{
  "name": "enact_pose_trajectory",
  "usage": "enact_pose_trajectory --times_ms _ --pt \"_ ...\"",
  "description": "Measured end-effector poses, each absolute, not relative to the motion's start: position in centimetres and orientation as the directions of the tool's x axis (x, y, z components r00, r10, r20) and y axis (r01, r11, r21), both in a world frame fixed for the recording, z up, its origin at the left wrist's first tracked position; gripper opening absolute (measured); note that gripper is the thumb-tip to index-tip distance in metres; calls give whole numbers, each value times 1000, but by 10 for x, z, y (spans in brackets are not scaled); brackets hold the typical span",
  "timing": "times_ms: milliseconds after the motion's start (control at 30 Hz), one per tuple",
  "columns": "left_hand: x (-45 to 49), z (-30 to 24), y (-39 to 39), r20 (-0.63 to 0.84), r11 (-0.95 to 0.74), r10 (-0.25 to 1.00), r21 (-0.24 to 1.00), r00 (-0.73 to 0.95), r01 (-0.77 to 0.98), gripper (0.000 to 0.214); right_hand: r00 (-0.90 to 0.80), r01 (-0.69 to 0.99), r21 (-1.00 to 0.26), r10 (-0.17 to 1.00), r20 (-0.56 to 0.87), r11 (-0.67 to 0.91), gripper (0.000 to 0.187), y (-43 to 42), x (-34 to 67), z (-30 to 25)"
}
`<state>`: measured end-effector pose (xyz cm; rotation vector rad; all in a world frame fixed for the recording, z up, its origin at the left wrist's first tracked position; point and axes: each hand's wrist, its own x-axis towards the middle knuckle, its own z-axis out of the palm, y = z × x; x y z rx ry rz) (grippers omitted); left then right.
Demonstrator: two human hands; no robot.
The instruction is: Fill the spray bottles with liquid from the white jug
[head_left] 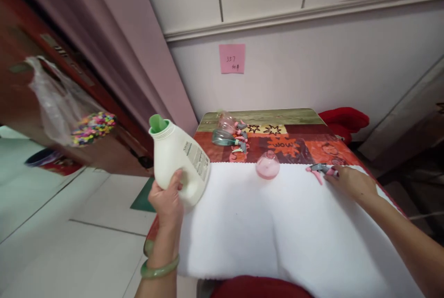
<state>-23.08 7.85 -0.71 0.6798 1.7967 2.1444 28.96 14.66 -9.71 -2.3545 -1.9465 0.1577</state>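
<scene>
My left hand [169, 200] is closed round the base of a white detergent bottle [179, 159] with a green spout, held up at the table's left edge and tilted. My right hand [348, 179] rests on the white cloth [277, 228] at the right, its fingers closed on a pink and grey spray-trigger head [321, 169]. A small round pink bottle [268, 165], with no top on it, stands on the far edge of the cloth between my hands.
Two spray bottles, one pink [229, 123] and one green [227, 138], lie on the patterned table [294, 143] behind the cloth. A pink note [232, 58] hangs on the wall. A plastic bag of colourful beads [90, 126] hangs at the left. A red cushion [343, 120] lies at the right.
</scene>
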Motion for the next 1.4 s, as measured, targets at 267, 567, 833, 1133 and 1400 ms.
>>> enact_pose_trajectory --times_ms 267,567,833,1133,1400 --pt "-216 -32 79 184 -77 512 983 -839 168 48 187 980 -46 978 -95 -192 27 148 277 -74" --pt "-210 -30 56 623 -168 440 765 -647 622 90 252 898 -406 953 166 -166 33 151 277 27" --pt "-91 -62 89 369 -242 922 786 -117 569 81 235 149 -943 916 325 296 25 146 209 89" --pt "-28 -107 157 130 -72 989 855 -77 514 112 203 76 -914 892 405 398 42 156 141 86" --pt "-31 -104 160 130 -64 985 892 -118 447 81 234 -17 -931 907 350 363 43 169 115 58"
